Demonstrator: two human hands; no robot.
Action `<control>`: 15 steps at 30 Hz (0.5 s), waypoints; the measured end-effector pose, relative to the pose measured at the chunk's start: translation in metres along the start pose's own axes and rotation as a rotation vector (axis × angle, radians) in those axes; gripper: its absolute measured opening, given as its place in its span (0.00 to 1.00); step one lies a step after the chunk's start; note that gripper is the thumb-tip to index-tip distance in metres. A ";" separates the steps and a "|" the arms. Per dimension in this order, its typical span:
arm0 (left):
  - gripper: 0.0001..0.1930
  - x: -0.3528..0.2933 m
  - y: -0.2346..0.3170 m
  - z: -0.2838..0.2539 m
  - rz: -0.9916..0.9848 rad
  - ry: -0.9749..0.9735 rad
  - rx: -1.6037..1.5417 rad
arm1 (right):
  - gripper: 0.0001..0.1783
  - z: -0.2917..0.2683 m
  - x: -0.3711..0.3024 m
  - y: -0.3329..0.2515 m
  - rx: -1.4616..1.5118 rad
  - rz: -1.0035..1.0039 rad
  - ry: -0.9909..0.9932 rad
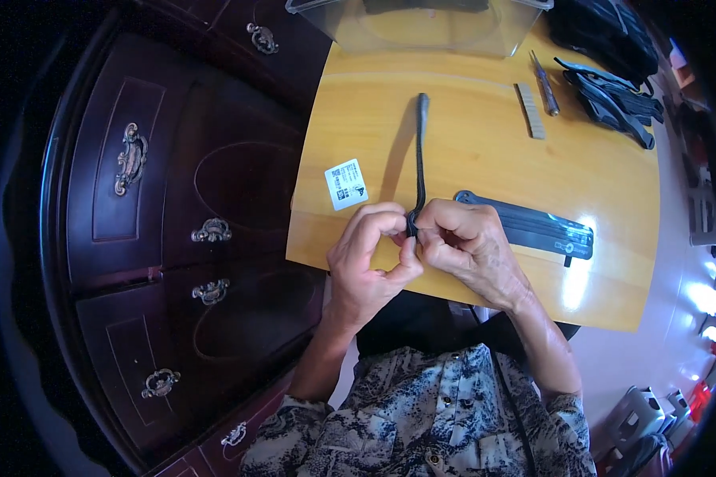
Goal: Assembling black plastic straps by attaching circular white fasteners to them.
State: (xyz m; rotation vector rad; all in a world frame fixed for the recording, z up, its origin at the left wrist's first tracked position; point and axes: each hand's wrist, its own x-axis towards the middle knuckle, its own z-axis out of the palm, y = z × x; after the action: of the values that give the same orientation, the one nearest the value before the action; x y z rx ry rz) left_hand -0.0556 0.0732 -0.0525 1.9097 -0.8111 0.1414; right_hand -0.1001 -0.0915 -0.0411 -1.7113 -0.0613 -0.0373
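Observation:
A narrow dark strap (421, 151) runs from between my hands toward the far side of the table, its far end lighter grey. My left hand (362, 258) pinches its near end between thumb and fingers. On the other side, my right hand (469, 246) has its fingertips closed on the same end, touching the left fingertips. A small dark loop shows between them; the fingers hide its details. Just right of my right hand lies a long flat dark pouch (533, 229). To the left, a white printed label (347, 184) rests on the table.
A clear plastic bin (422, 36) stands at the table's far edge. Toward the far right lie a grey-brown ridged strip (530, 111), a screwdriver (546, 89), bundled black straps (612, 99) and a black bag (605, 36). Dark wooden drawers (127, 175) flank the table's left side.

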 end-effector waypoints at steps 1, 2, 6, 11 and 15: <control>0.16 -0.001 -0.002 0.001 -0.018 0.005 -0.044 | 0.07 0.001 0.001 0.001 -0.005 -0.030 0.011; 0.15 -0.001 -0.004 0.001 -0.036 0.011 -0.089 | 0.06 0.001 0.001 0.001 -0.009 -0.059 0.023; 0.13 0.001 -0.003 -0.007 -0.098 0.005 -0.172 | 0.06 0.003 0.002 0.003 0.002 -0.042 0.009; 0.11 0.005 -0.005 -0.012 -0.212 0.041 -0.353 | 0.07 0.011 0.003 -0.002 -0.008 -0.079 0.126; 0.09 0.010 -0.001 -0.011 -0.287 0.045 -0.502 | 0.07 0.016 0.005 0.001 -0.028 -0.187 0.226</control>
State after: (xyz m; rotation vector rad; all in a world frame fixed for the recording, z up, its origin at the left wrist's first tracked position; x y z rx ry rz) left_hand -0.0443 0.0784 -0.0436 1.5158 -0.4766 -0.1811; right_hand -0.0956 -0.0755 -0.0442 -1.7147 -0.0528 -0.3716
